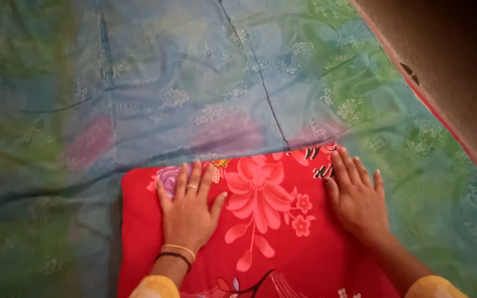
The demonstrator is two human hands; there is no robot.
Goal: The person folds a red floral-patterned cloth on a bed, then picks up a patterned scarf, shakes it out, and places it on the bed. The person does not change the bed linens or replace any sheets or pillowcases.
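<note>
A folded red cloth printed with large pink flowers (260, 221) lies flat in the lower middle of the view, its far edge straight and its left corner rounded. A big pink bloom with a long stem sits near its centre, smaller blossoms beside it, and a purple flower shows at the far left corner. The fabric looks soft and slightly thick, with no sharp creases.

The left hand (189, 204) rests palm-down on the left part of the red cloth, fingers spread and pointing away from the person, flat and holding nothing. A ring sits on one finger, and a thin pale bangle and a dark band circle the wrist. The right hand (355, 196) lies palm-down near the cloth's right far corner, fingers together and straight, likewise flat and gripping nothing. Yellow sleeve cuffs show at the bottom edge.

Under the red cloth spreads a thin blue-green sheet with faint floral print and pink patches (194, 94), lightly wrinkled, with a dark seam line running through it. A brown floor (448, 60) fills the upper right corner.
</note>
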